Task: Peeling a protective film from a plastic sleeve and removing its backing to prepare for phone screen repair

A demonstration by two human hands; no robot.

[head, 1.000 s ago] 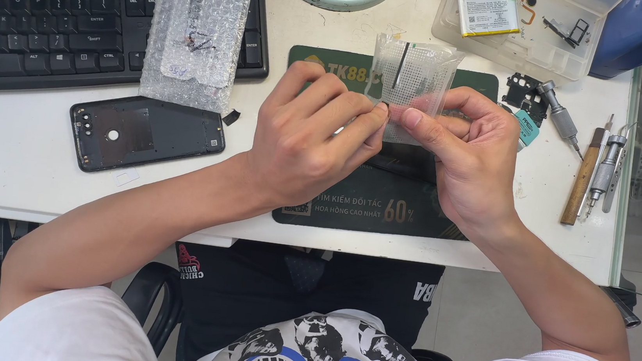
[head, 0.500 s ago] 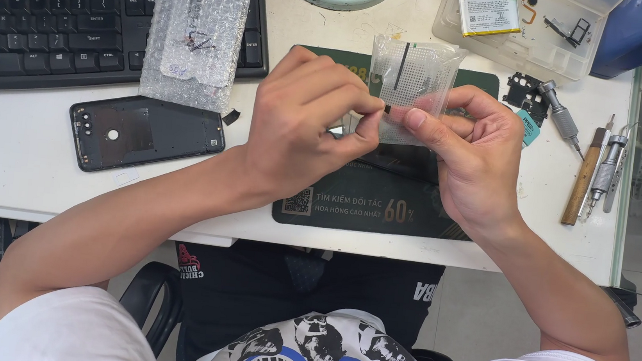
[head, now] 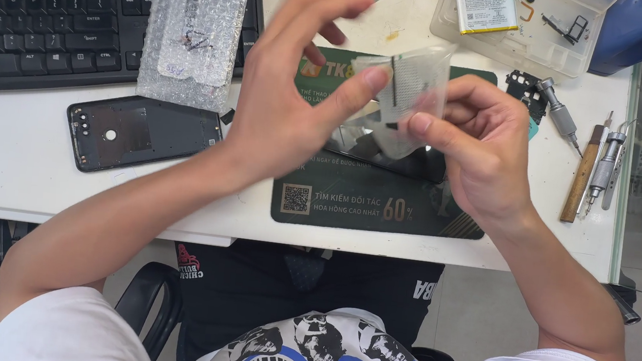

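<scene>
Both hands hold a small clear plastic bag (head: 411, 95) above a dark green work mat (head: 382, 202). My left hand (head: 289, 99) pinches the bag's left edge between thumb and forefinger, its other fingers spread upward. My right hand (head: 481, 149) grips the bag's lower right side from below. A thin dark strip shows inside the bag. A dark flat part lies on the mat beneath the bag, mostly hidden by my hands.
A black phone back cover (head: 141, 133) lies left of the mat. A bubble-wrap pouch (head: 194, 27) rests on a black keyboard (head: 47, 13). A clear tray (head: 524, 23) with a battery sits at the back right. Screwdrivers and hand tools (head: 593, 167) lie at the right.
Both hands have lifted the bag slightly and pulled it between them. The fingers of my left hand have opened upward while thumb and forefinger keep the pinch.
</scene>
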